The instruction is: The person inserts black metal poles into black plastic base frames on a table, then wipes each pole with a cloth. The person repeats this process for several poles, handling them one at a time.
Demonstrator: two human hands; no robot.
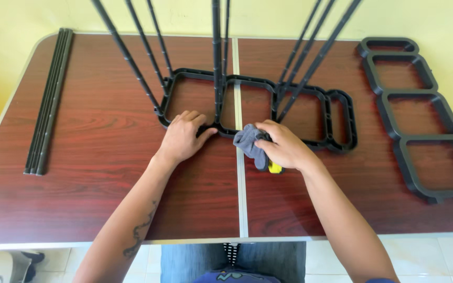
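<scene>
A black plastic shelf frame (336,120) with several square openings lies flat in the middle of the table. Several thin black rods (132,57) stand up from its corners. My left hand (182,137) rests on the frame's near edge, fingers spread over it. My right hand (284,147) grips a grey cloth (248,142) wrapped around something with a yellow end (274,168), pressed close to the frame's near edge.
A bundle of loose black rods (48,99) lies along the table's left side. A second black shelf frame (420,115) lies flat at the right. The red-brown wood-look table (95,178) has a metal seam down its middle and stands against a yellow wall.
</scene>
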